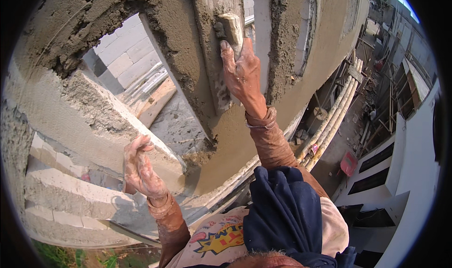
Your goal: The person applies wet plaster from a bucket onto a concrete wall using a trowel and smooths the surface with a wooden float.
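Note:
My right hand is wrapped round the pale wooden handle of a plastering float. The float's long, mortar-smeared board lies against the narrow strip of wall between two openings. Rough wet mortar covers the wall to its left, and a smoother damp patch spreads below it. Held out beside the pale lower edge of the left opening, my left hand holds nothing, its dusty fingers loosely bent and apart. Whether it touches that edge, I cannot tell.
Through the left opening show a grey block wall and stacked lengths. Bamboo poles run along the right, high above a cluttered passage. A red object lies below, near a white building. Pale block courses stand at lower left.

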Motion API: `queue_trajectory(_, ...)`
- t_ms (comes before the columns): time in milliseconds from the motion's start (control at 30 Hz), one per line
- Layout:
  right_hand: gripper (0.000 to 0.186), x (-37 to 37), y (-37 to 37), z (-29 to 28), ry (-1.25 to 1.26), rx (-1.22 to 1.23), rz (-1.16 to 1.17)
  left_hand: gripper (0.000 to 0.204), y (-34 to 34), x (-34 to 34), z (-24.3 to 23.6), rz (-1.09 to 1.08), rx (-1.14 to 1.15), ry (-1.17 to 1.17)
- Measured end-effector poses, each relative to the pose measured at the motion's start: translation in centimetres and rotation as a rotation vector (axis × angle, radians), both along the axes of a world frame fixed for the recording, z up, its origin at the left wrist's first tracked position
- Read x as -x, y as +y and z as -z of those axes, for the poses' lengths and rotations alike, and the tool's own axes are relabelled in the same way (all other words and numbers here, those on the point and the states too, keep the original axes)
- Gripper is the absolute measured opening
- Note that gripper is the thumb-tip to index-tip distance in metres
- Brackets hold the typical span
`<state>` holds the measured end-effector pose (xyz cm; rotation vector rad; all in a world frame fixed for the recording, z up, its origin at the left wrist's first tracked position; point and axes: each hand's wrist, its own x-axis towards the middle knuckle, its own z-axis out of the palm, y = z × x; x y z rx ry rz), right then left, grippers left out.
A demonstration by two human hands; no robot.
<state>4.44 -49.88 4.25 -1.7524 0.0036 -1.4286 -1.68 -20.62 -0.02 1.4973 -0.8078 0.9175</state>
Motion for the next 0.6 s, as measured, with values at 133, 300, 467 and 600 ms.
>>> queue_trajectory(133, 0.029, 1.8, 0.5, 4.6, 0.152, -0.086, -0.074, 0.050, -1.5, -2.1, -0.9, 0.104, 0.095, 0.179)
queue_trajectory(300, 0.037, 5.6, 0.5, 24.0, 0.409, -0.284, -0.059, 0.056, -4.9, -5.5, -0.9, 0.124, 0.152, 0.358)
queue_trajectory(467, 0.053, 9.6, -6.7, 33.6, 0.511, -0.346, 0.173, 0.064, -7.4, -9.2, -2.6, 0.245, 0.191, 0.380)
queue_trajectory(600, 0.071, 9.5, -15.2, 33.6, 0.623, -0.386, 0.121, 0.065, -8.7, -11.0, -2.9, 0.504, 0.317, 0.471)
